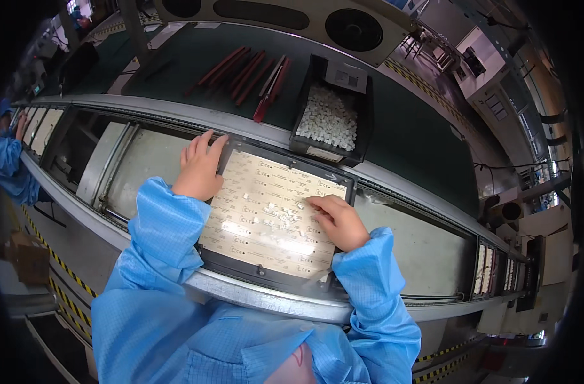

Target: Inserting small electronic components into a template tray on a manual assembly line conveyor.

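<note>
A flat panel of cream-coloured boards [253, 192] with repeated dark printing lies in a black frame [247, 261] in front of me. Several small white pieces [279, 217] are scattered over its middle. My left hand [201, 168] rests at the frame's upper left corner, fingers stretched out and apart, holding nothing. Over the panel's right side, my right hand [342, 224] has its fingers bent together, with the fingertips beside a small white piece. Whatever they pinch is too small to make out.
Beyond the frame, a black bin [333, 118] holds many small white pieces. Dark red strips [244, 77] lie on the green bench top [170, 70]. The frame sits across a conveyor's metal rails [253, 291]. At far left, another person's blue sleeve [9, 160] reaches toward more panels.
</note>
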{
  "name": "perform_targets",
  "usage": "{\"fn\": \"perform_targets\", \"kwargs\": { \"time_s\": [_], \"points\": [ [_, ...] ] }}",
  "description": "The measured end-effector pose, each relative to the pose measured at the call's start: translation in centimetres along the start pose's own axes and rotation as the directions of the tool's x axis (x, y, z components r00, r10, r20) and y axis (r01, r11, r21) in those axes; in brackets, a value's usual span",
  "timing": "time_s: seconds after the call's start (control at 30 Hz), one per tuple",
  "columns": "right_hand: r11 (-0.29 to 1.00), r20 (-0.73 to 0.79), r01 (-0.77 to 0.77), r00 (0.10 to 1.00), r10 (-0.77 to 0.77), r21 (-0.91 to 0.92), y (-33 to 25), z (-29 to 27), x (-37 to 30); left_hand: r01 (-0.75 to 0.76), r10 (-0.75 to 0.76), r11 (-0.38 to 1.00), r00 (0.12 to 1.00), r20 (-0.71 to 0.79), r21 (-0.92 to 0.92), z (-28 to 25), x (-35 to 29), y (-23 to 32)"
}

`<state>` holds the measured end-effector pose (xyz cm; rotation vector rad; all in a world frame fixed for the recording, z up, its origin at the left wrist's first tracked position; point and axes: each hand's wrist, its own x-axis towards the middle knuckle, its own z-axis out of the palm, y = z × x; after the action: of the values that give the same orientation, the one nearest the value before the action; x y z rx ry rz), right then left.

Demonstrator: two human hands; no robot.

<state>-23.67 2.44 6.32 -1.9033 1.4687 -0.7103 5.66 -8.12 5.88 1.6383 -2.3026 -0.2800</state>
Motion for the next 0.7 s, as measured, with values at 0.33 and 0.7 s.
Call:
{"fn": "perform_targets", "kwargs": {
  "time_s": [0.33,0.7],
  "points": [
    [0.996,-0.061,-0.029,0.998,0.024,-0.086,0.9,1.4,1.9,-0.440,0.534,0.805,0.830,0.161,-0.398,-2.4,-1.0,1.8],
    [0.932,-0.157,-0.258,0.940,0.304,0.256,3.6,-1.0,4.4,-0.467,0.492,0.869,0.852,0.181,-0.162,0.3,-1.2,2.5]
  ]
}}
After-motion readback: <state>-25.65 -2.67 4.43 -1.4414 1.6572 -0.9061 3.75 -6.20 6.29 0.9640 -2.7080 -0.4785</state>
